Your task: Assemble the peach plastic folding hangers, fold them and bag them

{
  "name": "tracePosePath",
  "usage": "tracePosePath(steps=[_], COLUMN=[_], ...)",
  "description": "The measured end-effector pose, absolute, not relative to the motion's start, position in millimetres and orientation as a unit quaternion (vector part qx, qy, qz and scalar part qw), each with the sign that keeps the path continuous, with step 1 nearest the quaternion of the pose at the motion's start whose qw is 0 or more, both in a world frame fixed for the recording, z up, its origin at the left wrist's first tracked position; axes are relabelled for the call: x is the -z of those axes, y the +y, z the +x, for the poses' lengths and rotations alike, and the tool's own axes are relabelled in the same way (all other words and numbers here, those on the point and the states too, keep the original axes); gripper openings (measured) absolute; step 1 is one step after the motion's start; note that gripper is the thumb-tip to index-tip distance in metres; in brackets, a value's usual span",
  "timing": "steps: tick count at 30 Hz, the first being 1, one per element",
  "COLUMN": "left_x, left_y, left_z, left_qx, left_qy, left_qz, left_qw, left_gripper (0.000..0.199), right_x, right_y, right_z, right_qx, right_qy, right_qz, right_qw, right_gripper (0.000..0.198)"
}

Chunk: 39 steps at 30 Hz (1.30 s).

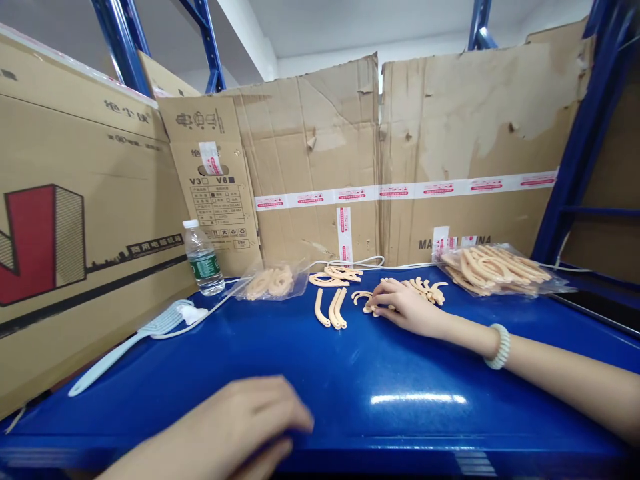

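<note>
Curving beige pieces point(429, 291) flank the right hand point(407, 307).

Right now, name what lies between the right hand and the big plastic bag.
The head view shows a cluster of small beige pieces between the right hand and the bag.

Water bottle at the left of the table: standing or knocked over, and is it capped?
Standing and capped: the bottle rests on its base on the blue table, with the white cap on top.
</note>
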State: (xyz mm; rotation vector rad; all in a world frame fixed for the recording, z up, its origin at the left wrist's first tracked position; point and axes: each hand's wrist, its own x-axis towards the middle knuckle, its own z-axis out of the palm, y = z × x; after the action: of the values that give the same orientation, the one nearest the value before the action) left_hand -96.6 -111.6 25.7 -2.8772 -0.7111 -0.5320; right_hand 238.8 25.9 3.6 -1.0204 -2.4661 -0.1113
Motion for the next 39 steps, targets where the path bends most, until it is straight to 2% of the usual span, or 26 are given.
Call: tracePosePath(steps=[3,11,19,28,35,39], left_x=[-45.0,-16.5,-7.4,2.9,6.2,-4.9], left_y=[-70.6,16.5,20.5,27.7,26.9,20.9], left_z=[-71.9,-32.4,-20.1,-19.3,-20.1,-19.2], left_qx=[0.119,0.144,0.185,0.236,0.246,0.244], left_qy=[-0.317,-0.362,-0.299,-0.299,-0.309,-0.290], left_qz=[-0.940,-0.921,-0.935,-0.924,-0.917,-0.917], left_qw=[-0.033,0.022,0.036,0.026,0.057,0.128], left_gripper=[0.040,0.051,0.030,0.024,0.028,0.028], right_x=[-3.4,-1.4,2.9,-8.4,-45.4,-46.5], right_y=[25.6,23.7,32.3,38.2,91.7,132.4], right_z=[238.0,233.1,233.0,237.7,223.4,206.2], right_qx=[0.039,0.051,0.062,0.063,0.037,0.016], right_qy=[-0.898,-0.900,-0.905,-0.881,-0.858,-0.842], right_qz=[-0.373,-0.361,-0.345,-0.367,-0.474,-0.520], right_qw=[0.231,0.238,0.241,0.292,0.195,0.141], right_gripper=[0.023,0.020,0.021,0.022,0.025,0.033])
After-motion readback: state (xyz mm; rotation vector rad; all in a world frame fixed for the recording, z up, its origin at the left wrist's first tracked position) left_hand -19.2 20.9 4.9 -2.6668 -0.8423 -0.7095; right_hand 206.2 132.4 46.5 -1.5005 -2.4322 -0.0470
